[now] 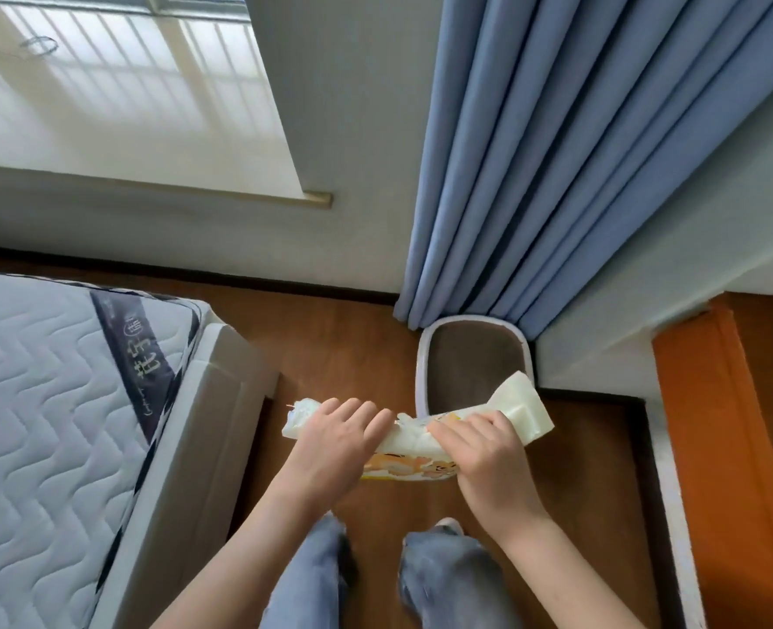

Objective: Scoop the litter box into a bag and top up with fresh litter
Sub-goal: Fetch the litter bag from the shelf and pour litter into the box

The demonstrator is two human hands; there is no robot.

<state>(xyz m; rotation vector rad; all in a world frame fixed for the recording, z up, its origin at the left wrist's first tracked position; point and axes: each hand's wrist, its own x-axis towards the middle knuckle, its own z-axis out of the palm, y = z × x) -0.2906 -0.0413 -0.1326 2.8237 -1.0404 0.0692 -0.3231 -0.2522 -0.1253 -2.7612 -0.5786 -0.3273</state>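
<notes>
Two hands hold one pale bag of litter (414, 435) in the head view, low in the middle of the picture. The left hand (335, 440) wraps over the bag's left part, fingers curled down on top of it. The right hand (482, 451) grips the right part, fingers closed on the pale wrap. The bag lies sideways between the hands, and its right end (523, 408) sticks up toward 2 o'clock. Orange cartoon pictures show on the bag's lower side, under the hands.

Just past the bag, at 12 o'clock from the hands, sits the litter box (473, 363) on the floor. It has a white rim and a brown inside. The bag's raised end covers part of its near right rim.

Blue curtains (557, 165) hang down behind the litter box, at 1 o'clock. A white quilted mattress (49, 401) fills the 9 o'clock side. A sunny window ledge (126, 106) is at 11 o'clock. An orange board (729, 447) stands at 3 o'clock. The brown wooden floor (353, 338) runs between them. Legs in light blue jeans (443, 578) show at 6 o'clock.
</notes>
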